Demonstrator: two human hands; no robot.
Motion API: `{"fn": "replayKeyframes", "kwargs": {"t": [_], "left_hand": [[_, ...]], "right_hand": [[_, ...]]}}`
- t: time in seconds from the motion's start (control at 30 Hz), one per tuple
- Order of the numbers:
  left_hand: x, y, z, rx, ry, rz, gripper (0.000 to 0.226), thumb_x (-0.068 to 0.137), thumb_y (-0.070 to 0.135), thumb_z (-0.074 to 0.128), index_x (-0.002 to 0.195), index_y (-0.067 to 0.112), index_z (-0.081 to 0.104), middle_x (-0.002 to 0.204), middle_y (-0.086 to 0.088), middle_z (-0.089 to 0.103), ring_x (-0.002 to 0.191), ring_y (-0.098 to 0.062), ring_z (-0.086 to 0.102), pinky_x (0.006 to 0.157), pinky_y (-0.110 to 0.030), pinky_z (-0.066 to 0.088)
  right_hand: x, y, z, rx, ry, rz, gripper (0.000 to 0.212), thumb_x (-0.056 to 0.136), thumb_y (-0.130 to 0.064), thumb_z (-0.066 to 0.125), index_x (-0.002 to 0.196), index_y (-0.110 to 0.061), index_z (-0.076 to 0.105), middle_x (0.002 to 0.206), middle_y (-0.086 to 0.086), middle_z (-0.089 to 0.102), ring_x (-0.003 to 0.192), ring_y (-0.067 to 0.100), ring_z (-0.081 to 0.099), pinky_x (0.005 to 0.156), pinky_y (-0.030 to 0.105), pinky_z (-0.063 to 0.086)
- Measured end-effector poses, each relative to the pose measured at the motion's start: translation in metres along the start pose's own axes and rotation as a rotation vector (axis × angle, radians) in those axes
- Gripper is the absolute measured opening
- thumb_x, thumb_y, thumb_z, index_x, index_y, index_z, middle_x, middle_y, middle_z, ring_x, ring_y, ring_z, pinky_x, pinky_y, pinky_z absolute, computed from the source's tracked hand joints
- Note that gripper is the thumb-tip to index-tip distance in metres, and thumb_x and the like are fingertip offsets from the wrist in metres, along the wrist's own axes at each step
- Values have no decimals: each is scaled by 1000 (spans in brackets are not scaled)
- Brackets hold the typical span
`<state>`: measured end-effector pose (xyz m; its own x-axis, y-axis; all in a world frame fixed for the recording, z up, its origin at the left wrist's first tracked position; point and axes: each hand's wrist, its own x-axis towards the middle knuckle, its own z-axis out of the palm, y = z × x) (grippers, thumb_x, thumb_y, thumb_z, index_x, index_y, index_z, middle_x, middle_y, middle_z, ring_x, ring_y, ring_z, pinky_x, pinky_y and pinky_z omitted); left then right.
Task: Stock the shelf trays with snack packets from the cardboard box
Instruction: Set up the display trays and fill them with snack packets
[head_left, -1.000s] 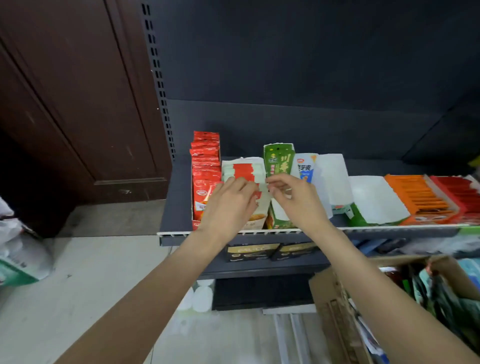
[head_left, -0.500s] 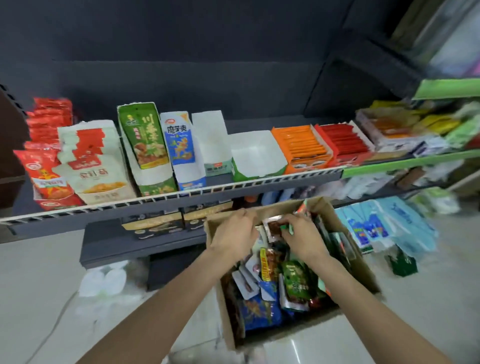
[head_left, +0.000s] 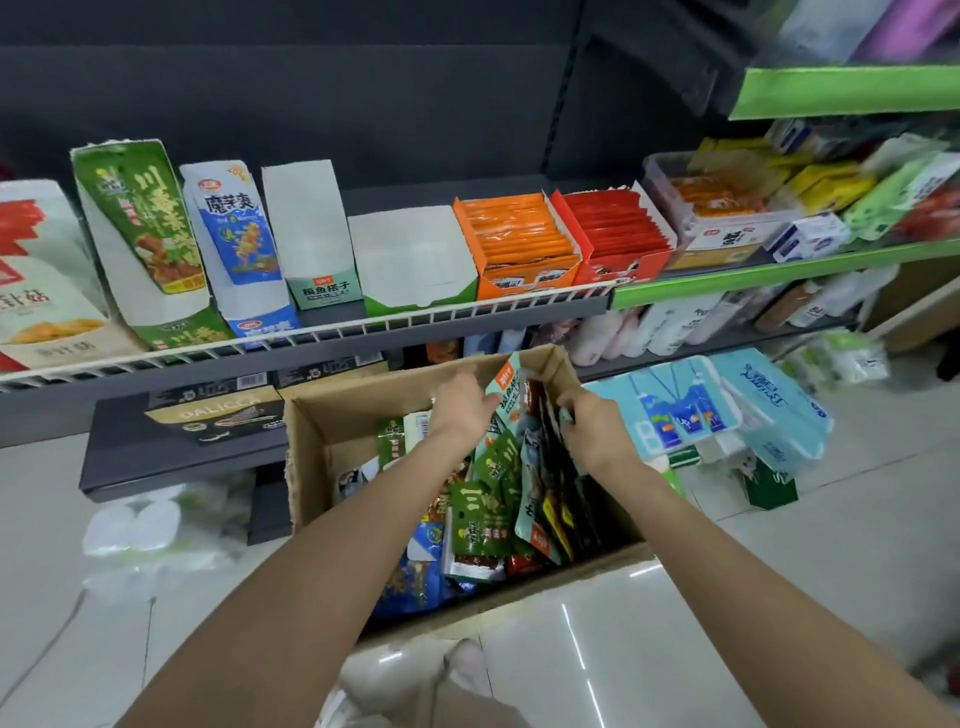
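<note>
An open cardboard box (head_left: 311, 452) stands on the floor below the shelf, packed with snack packets; several green ones (head_left: 480, 519) lie in its middle. My left hand (head_left: 462, 410) reaches into the far end, its fingers lying against an upright teal packet (head_left: 508, 395). My right hand (head_left: 592, 428) is beside it at the box's right wall, fingers curled round the tops of dark upright packets (head_left: 543, 415). On the shelf above stand trays: a green one (head_left: 140, 223), a blue one (head_left: 234, 234), a narrow white one (head_left: 311, 228), a wide white one (head_left: 410, 260) showing no packets, an orange one (head_left: 514, 244) and a red one (head_left: 613, 234).
A white wire rail (head_left: 363, 327) edges the shelf front. Black boxes (head_left: 218, 415) sit on the lower shelf left of the carton. Blue tissue packs (head_left: 727, 410) lie on the floor to the right. A green-edged shelf (head_left: 779, 275) with more goods continues rightward.
My hands left the shelf trays and dropped into the carton. Since half a second ago they have spread apart among the upright packets, and the view has come closer.
</note>
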<state>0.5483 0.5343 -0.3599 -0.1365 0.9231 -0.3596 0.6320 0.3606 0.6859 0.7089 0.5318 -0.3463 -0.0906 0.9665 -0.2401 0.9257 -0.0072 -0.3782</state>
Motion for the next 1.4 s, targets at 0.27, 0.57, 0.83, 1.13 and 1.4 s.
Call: {"fn": "replayKeyframes", "kwargs": {"t": [0.27, 0.57, 0.83, 1.13, 1.4], "left_hand": [[-21, 19, -11, -226, 153, 72, 8, 100, 19, 39, 101, 12, 40, 80, -7, 56, 57, -18, 49, 47, -28, 35], [-42, 5, -88, -285, 372, 195, 18, 101, 23, 40, 115, 14, 44, 96, -19, 67, 82, -35, 65, 73, -52, 53], [-67, 3, -140, -251, 567, 258, 6, 102, 26, 38, 100, 21, 40, 89, -18, 68, 76, -37, 65, 64, -52, 54], [-76, -42, -210, -375, 614, 239, 28, 101, 25, 41, 123, 10, 50, 114, -14, 64, 103, -37, 58, 68, -30, 50], [-57, -67, -279, -686, 379, 305, 19, 100, 23, 42, 92, 12, 56, 89, -1, 65, 85, -15, 62, 79, -37, 51]], "right_hand": [[-8, 9, -39, 727, 106, 21, 18, 91, -2, 56, 93, -17, 65, 98, 12, 68, 86, 21, 60, 78, 33, 47], [-10, -46, -78, 742, 65, -306, 18, 93, 2, 52, 101, -6, 67, 56, -24, 58, 56, -8, 52, 57, 9, 36], [-2, -112, -87, 500, 126, -365, 22, 94, -6, 50, 89, -13, 70, 98, 1, 68, 66, 13, 56, 56, 13, 39], [0, -222, -76, 1036, -444, -211, 18, 94, 2, 44, 103, 1, 60, 101, 14, 68, 94, 25, 68, 78, 28, 58], [15, -308, -49, 103, 151, -578, 34, 85, -48, 63, 107, -22, 64, 93, -7, 68, 84, 13, 64, 61, 25, 42]]}}
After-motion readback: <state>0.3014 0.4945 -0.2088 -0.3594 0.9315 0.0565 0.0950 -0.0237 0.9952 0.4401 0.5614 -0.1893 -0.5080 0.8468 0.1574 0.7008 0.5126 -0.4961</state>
